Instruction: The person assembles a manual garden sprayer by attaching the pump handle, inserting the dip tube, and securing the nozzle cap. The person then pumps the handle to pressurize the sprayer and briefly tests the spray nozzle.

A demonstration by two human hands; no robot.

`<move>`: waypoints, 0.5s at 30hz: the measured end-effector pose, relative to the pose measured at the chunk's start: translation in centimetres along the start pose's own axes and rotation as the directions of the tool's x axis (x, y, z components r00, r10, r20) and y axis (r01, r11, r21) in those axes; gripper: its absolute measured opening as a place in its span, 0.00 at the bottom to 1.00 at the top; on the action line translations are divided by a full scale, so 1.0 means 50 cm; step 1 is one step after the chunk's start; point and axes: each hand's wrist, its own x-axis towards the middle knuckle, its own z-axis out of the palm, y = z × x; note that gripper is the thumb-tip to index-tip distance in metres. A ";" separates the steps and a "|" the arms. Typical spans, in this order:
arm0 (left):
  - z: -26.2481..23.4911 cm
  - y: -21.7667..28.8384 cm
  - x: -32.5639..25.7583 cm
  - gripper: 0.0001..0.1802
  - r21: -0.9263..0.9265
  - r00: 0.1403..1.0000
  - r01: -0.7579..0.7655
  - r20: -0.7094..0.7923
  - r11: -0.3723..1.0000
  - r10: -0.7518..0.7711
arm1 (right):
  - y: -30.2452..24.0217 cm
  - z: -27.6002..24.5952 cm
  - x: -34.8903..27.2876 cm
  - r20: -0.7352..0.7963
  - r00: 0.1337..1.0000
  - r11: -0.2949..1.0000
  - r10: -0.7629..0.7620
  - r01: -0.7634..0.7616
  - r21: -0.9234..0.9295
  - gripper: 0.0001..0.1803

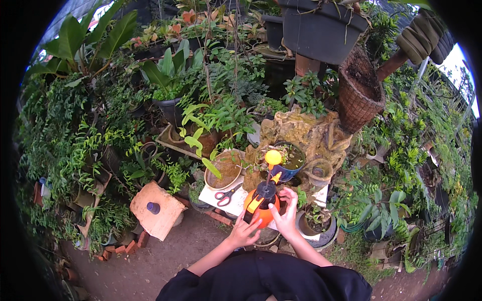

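Both your forearms come up from the lower edge in black sleeves and meet at the orange sprayer (262, 204), which stands upright on the white slab (211, 193) just ahead of you. Your left hand (244, 229) reaches up from below, wrist bent slightly back, its fingers spread and laid against the lower left of the sprayer's round tank. Your right hand (286, 213) wraps the tank from the right, palm turned inward, fingers curled around its side and thumb toward the black neck. So your two hands cup the sprayer between them, each pressed to its own side, close together but not touching each other. Whether you are gripping hard or only steadying it cannot be told.

The sprayer's yellow knob (272, 157) stands straight up on its pump rod above the black cap. Red-handled scissors (227, 195) lie on the slab just left of the sprayer, apart from your hands. A brown bowl (224, 170) sits behind the scissors, and a blue pot (290, 161) with plants is just behind the knob. Off to your left, well apart, a tilted brick block (156, 210) bears a small purple cap (153, 207).
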 end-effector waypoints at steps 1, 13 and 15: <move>-0.017 -0.013 -0.010 0.33 0.009 0.999 -0.031 0.026 0.999 0.031 | -0.005 0.000 0.001 0.024 1.000 1.000 0.001 -0.001 0.007 0.43; -0.059 0.065 0.095 0.32 -0.162 0.997 0.065 0.042 0.985 -0.059 | -0.089 -0.035 0.078 0.335 0.930 0.952 0.154 -0.230 0.203 0.42; -0.054 0.091 0.125 0.28 -0.097 0.993 0.075 0.101 0.992 -0.065 | -0.109 -0.062 0.091 0.421 0.893 0.984 0.162 -0.181 0.005 0.39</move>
